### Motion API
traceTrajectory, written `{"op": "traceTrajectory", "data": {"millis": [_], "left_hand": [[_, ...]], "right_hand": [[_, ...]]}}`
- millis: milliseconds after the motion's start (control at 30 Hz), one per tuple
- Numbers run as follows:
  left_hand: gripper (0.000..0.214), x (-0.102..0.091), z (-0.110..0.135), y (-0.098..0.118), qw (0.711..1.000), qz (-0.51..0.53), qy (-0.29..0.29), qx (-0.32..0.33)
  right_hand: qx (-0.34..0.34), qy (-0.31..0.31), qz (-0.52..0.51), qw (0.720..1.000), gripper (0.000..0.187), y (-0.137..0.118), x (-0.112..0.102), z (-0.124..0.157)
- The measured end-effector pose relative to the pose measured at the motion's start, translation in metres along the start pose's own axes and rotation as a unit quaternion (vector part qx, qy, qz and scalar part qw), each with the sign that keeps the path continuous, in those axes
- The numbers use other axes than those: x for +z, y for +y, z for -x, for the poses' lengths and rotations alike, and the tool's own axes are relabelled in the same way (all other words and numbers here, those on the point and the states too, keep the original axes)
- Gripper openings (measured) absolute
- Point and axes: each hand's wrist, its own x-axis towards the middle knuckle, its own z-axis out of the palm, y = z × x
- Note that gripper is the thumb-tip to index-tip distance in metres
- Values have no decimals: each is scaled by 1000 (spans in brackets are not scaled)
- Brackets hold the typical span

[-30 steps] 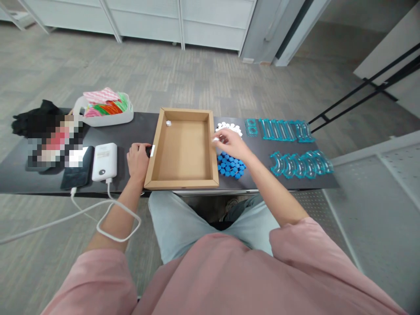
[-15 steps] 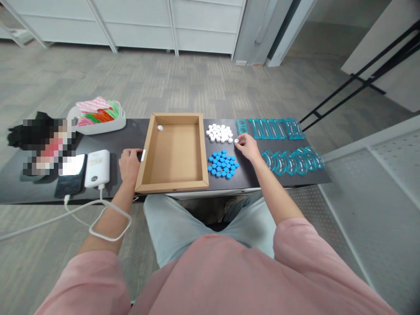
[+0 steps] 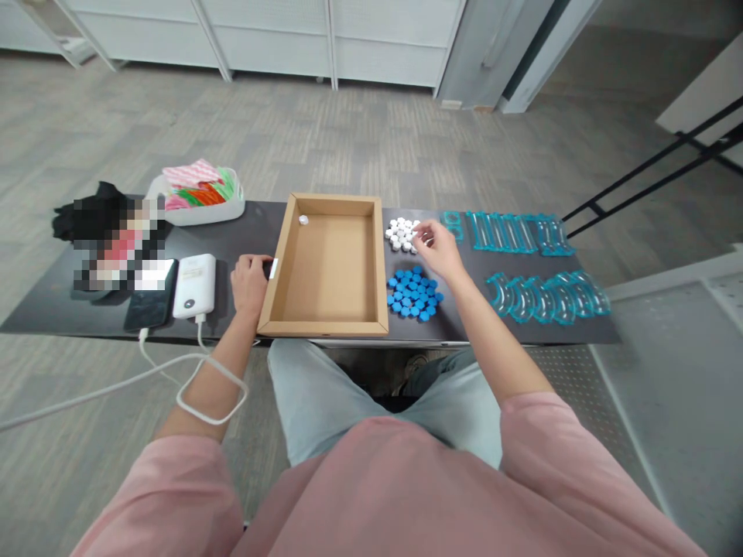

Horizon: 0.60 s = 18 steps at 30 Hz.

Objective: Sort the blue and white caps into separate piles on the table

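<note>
A shallow cardboard box [image 3: 325, 329] lies on the dark table, with a single white piece [image 3: 303, 220] in its far left corner. My left hand [image 3: 249, 282] is closed at the box's left side, around a small dark object [image 3: 268, 268] mostly hidden by the fingers. My right hand [image 3: 439, 246] pinches at the right edge of a pile of small white hexagonal pieces [image 3: 400, 233]; a white piece seems to be between thumb and finger, partly hidden. Nearer to me sits a pile of blue hexagonal pieces [image 3: 413, 294], just below the right hand.
Clear teal-edged plastic tracks, straight [image 3: 502, 232] and curved [image 3: 546, 298], lie at the right. On the left are a white basket [image 3: 203, 213] of colourful items, a white power bank [image 3: 195, 286] and a phone [image 3: 149, 298]. A white cable [image 3: 212, 420] crosses my left forearm.
My right hand has moved from beside the white pile to over its right edge. My left hand stays at the box's side. The whole view has shifted slightly.
</note>
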Motion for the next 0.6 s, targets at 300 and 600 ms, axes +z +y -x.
{"op": "traceTrajectory", "data": {"millis": [300,600], "left_hand": [[39,3,-1,-4,1000,17,7,10],[49,0,3,0,999,37,3,2]], "right_hand": [[-112,-262,111,952,39,-123,182,-106],[-148,-322,178,918,22,-147,214,-93]]}}
